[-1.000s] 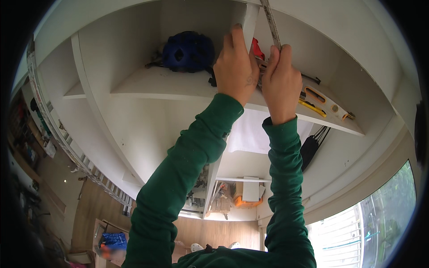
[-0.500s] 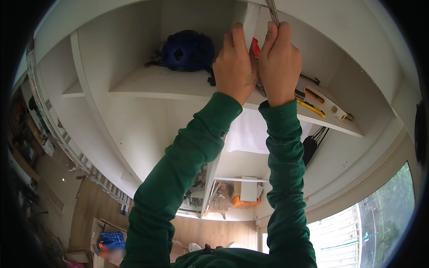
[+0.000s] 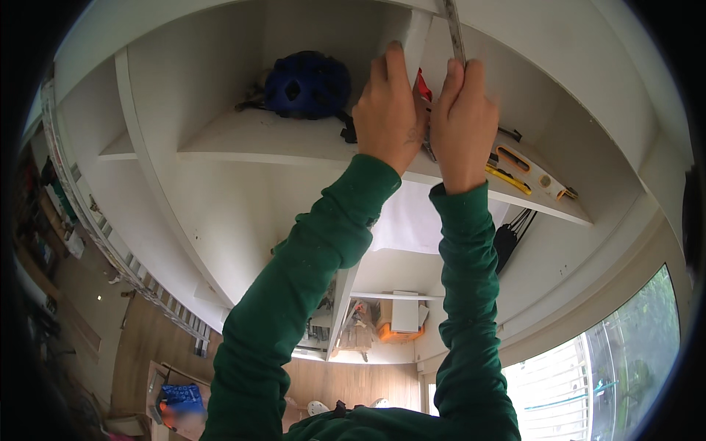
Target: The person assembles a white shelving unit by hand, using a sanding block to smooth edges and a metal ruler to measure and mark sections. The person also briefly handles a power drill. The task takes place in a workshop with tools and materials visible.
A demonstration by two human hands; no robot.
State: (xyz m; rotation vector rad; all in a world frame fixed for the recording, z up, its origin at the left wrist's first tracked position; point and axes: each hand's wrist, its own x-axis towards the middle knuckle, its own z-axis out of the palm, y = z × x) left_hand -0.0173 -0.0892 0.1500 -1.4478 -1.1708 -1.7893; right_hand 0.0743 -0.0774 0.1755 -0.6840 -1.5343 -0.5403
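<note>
My right hand (image 3: 465, 125) is closed, thumb and forefinger pinching the lower end of a narrow, worn metal strip (image 3: 454, 33) that rises past the cabinet's top edge. Close beside it, my left hand (image 3: 388, 110) has its fingers bent up against the white upright divider (image 3: 417, 33). Its thumb side is turned away, so I cannot make out what it grips. Between the hands shows a red thing (image 3: 423, 85), mostly covered. On the right shelf near my right wrist lie a spirit level (image 3: 523, 163) and a yellow utility knife (image 3: 509, 179).
A blue helmet (image 3: 307, 84) rests on the left shelf (image 3: 272, 136). Below are a dark drawstring bag (image 3: 507, 239) and an orange box (image 3: 397, 334) with white pieces on it. A ladder (image 3: 140, 275) stands at left; a window (image 3: 588, 382) is at lower right.
My right hand has come down a little, with the metal strip moving along in it. My left hand has hardly moved. More of the red thing shows between them.
</note>
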